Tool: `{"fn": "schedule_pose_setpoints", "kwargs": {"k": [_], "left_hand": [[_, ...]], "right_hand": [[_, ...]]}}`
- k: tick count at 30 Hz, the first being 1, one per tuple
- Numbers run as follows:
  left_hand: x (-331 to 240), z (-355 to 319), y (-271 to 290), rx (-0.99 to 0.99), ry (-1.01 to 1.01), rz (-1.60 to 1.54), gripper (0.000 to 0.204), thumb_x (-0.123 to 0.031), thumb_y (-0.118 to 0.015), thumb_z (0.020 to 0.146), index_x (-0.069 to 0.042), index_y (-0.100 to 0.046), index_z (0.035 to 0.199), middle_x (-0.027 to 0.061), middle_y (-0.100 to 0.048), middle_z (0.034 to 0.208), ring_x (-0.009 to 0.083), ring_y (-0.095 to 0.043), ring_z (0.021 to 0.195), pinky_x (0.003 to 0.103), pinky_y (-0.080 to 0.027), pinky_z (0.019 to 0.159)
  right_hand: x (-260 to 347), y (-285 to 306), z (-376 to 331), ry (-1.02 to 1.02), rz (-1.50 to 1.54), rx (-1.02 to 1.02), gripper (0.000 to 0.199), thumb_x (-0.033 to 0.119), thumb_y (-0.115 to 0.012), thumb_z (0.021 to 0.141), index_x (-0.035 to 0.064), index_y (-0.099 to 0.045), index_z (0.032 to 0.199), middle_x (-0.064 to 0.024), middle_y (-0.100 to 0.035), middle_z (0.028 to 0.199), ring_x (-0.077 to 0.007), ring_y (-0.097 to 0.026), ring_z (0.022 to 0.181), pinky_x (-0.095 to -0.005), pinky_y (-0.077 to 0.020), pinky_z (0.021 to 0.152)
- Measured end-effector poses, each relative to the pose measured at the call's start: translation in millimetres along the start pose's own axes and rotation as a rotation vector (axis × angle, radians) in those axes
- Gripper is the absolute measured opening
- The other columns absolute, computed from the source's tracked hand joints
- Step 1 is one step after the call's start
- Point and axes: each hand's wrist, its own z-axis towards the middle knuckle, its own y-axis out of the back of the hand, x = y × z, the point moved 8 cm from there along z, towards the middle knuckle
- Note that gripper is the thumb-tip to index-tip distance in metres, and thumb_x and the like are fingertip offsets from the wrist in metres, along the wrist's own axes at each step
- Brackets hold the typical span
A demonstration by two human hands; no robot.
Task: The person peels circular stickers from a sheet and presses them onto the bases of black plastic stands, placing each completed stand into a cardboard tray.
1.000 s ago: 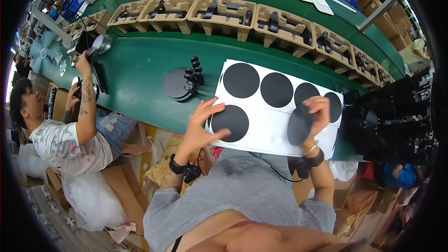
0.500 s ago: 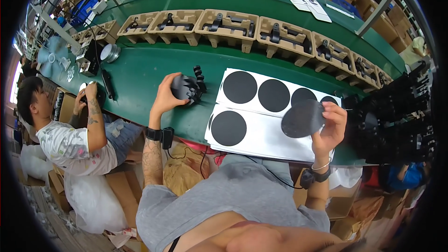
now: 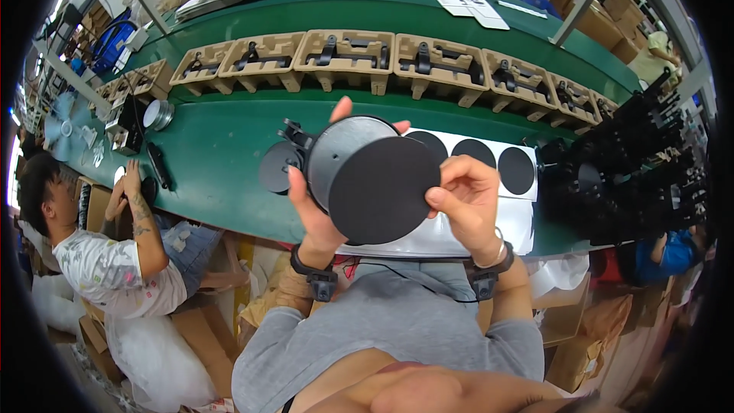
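- Black, round adhesive pad is pinched at its right edge by my right hand; half a second ago it was only just lifted off the sheet.
- Grey round base is gripped in my left hand, which a second ago lay flat on the sheet; both parts are now raised together before me.
- Pad overlaps the base's face, slightly low and right; I judge it is being aligned, not yet pressed down.
- White backing sheet lies beneath, three black discs remaining.
- Green table carries cardboard trays; a co-worker sits at my left.
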Motion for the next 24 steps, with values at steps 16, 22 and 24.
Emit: {"fn": "schedule_pose_setpoints", "kwargs": {"k": [16,22,24], "left_hand": [[18,4,-7,0.137,-0.014,0.031,0.089,-0.078,-0.029,0.084,-0.022,-0.011,0.152,0.0324,-0.036,0.139,0.054,-0.045,0.121,0.06,-0.043,0.096],[16,2,-4,0.156,0.011,0.036,0.089,-0.078,-0.03,0.084,-0.022,-0.011,0.152,0.0323,-0.036,0.139,0.0543,-0.044,0.121,0.06,-0.042,0.096],[15,3,-5,0.186,-0.023,-0.04,0.091,-0.072,-0.043,0.083,-0.021,-0.012,0.151,0.0333,-0.037,0.138,0.0546,-0.045,0.12,0.061,-0.042,0.097]], "right_hand": [[-22,14,1,0.0,-0.008,-0.106,0.008,-0.004,-0.067,0.083,-0.0042,-0.062,0.088,-0.0103,-0.067,0.08,-0.0112,-0.062,0.06,-0.0218,-0.053,0.055],[-23,9,0,0.028,-0.042,-0.116,0.007,-0.006,-0.067,0.082,-0.0055,-0.062,0.087,-0.0108,-0.067,0.08,-0.0112,-0.063,0.059,-0.0215,-0.0531,0.054],[-22,7,0,0.037,-0.053,-0.123,0.008,-0.006,-0.068,0.082,-0.0057,-0.062,0.087,-0.011,-0.067,0.08,-0.0111,-0.063,0.06,-0.0215,-0.0531,0.054]]}}
